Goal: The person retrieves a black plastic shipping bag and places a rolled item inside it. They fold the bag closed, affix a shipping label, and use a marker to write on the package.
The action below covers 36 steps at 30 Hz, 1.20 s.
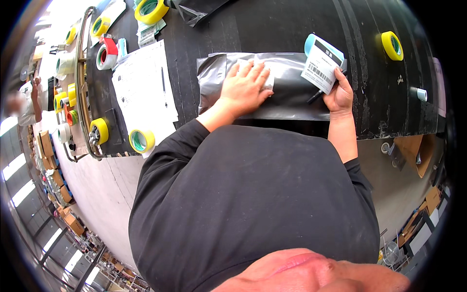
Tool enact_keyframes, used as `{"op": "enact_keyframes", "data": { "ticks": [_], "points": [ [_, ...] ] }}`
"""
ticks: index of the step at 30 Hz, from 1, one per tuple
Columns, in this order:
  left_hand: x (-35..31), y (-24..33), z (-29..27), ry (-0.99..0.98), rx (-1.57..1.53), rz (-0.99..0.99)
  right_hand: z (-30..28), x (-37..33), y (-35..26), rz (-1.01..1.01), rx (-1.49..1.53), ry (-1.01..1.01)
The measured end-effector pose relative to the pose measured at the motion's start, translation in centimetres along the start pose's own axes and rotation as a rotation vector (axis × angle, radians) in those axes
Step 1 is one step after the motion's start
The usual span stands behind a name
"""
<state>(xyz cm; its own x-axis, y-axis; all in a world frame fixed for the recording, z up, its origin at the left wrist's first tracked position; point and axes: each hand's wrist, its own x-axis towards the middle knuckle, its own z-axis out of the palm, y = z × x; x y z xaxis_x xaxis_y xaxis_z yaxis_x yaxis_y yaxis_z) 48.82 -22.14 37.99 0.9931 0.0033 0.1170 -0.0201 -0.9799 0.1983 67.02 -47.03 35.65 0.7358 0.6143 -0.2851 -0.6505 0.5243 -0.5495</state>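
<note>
A dark grey plastic mailing bag (296, 104) lies flat on the black table in front of me. My left hand (245, 90) rests on it with fingers spread, partly covering a white label (269, 82) on the bag. In my right hand (340, 96), at the bag's right end, are white barcode labels (320, 68) with light-blue backing, pinched between thumb and fingers. A thin black pen-like stick (315, 97) pokes out below the labels beside that hand; whether the fingers grip it too, I cannot tell.
White papers (141, 87) with a pen (164, 87) lie left on the black table (272, 34). Around them are yellow tape rolls (142, 140) and a red tape dispenser (108, 52). Another tape roll (392, 45) stands far right. Another dark bag (197, 10) lies at the back. A person (30, 100) is at far left.
</note>
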Motion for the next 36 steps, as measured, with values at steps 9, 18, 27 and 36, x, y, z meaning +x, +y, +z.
{"op": "enact_keyframes", "data": {
  "ticks": [9, 18, 27, 36],
  "points": [
    [-4.8, -2.4, -4.5, 0.257, -0.58, -0.055, 5.8, -5.4, 2.5, -0.099, -0.245, 0.089],
    [-2.2, 1.3, -2.3, -0.225, -1.736, -0.429, 9.1, -7.7, 4.7, -0.439, -1.019, 0.025],
    [-1.7, 2.4, -3.2, -0.141, -1.662, -0.477, 9.6, -7.3, 3.2, -0.334, -0.919, -0.161],
    [0.0, 1.2, -5.9, -0.112, -1.104, -0.171, 10.2, -6.8, 2.7, -0.107, -0.919, -0.108]
  ]
}}
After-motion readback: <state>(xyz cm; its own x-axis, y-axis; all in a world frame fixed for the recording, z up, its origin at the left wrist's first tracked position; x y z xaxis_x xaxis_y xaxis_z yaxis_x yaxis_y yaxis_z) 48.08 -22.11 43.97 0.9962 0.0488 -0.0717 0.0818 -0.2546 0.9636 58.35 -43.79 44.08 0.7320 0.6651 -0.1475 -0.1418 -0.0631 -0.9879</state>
